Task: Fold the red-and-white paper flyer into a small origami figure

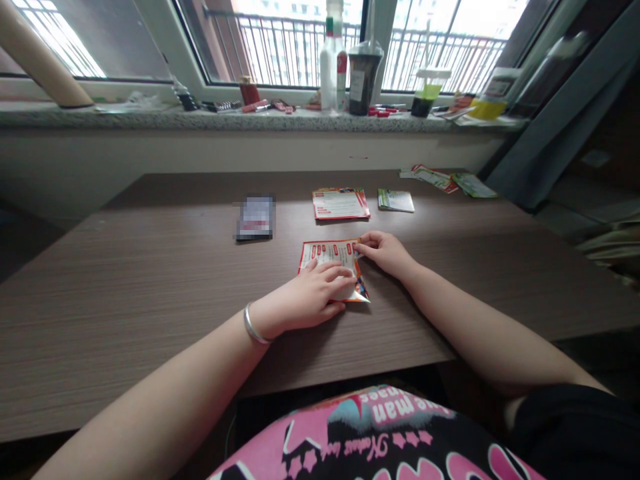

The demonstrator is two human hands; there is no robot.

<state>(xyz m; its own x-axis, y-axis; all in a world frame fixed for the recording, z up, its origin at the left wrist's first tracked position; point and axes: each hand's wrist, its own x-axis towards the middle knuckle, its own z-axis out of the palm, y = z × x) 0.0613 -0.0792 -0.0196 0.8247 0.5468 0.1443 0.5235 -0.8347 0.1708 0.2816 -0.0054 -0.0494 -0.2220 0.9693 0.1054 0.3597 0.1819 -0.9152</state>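
A red-edged printed leaflet (325, 251) lies on the table in front of me, its text side up. My left hand (320, 290) rests flat across its lower part with the fingers spread, hiding much of the print. At the upper right corner, my right hand (383, 252) pinches the leaflet's edge between thumb and fingers. Along the right side the paper lifts or folds over, and an orange and blue printed face shows there. Just beyond it sits a stack of similar red-and-white leaflets (341, 205), apart from both hands.
Right of the stack is a smaller pile of green-and-white cards (396, 201); more printed papers (435, 178) lie at the far right. A blurred-out dark flat object (256, 217) lies left. Bottles (330, 73), cups (364, 80) and small items line the windowsill (280, 121) behind the brown table (150, 267).
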